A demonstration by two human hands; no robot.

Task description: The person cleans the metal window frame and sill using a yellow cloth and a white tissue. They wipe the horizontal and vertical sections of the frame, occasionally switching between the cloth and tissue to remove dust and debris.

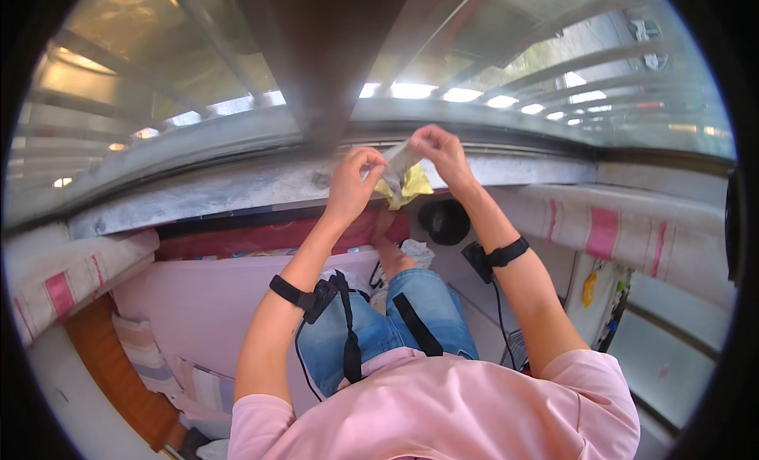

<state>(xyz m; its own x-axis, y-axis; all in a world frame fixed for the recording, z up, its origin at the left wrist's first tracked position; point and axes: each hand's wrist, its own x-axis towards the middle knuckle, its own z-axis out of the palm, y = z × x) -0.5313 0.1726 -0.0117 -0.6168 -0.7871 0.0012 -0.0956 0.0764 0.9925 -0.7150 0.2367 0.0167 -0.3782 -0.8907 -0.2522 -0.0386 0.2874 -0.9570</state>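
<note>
My left hand (354,181) pinches one side of a thin cloth (399,165), grey on one part and yellow on the other. At its upper right corner, my right hand (443,156) grips the same cloth between thumb and fingers. The cloth hangs between both hands, its yellow part (417,186) drooping lowest. Behind it runs a pale window sill (237,198) with grey smudges. A grey patch or wad (321,178) lies on the sill just left of my left hand; what it is, I cannot tell.
A blurred brown window post (323,62) rises close in front, with bars beyond the glass. Below the sill lies a pink-sheeted bed (237,294). Striped curtains (605,228) hang at both sides. A round black object (445,222) is under my right forearm. Cables run from both arm straps.
</note>
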